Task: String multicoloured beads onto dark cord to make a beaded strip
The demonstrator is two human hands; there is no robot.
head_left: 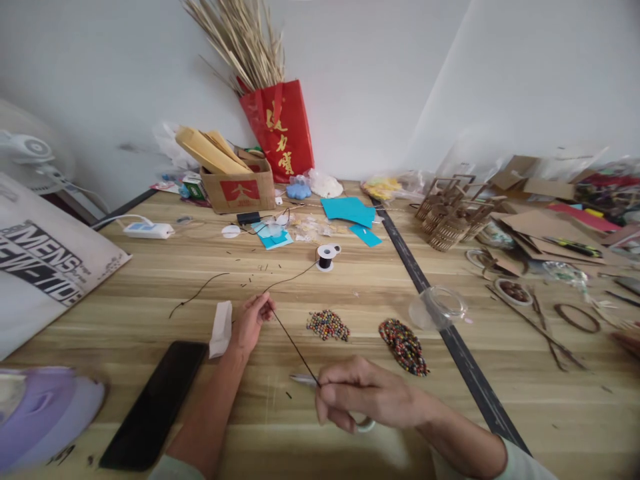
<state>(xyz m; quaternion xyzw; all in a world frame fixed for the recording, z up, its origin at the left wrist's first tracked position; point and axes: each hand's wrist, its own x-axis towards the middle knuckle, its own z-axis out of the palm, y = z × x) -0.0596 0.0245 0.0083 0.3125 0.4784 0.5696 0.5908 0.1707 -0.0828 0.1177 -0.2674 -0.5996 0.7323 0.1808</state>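
Left hand (249, 321) and right hand (367, 395) each pinch the thin dark cord (295, 347) taut above the wooden table (350, 300); slack grip risks snagging the nearby multicoloured bead heap (327, 325).

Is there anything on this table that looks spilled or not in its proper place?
Yes. Two loose bead piles lie bare on the table, while the clear container beside them lies tipped over. Short thread offcuts are scattered near the spool.
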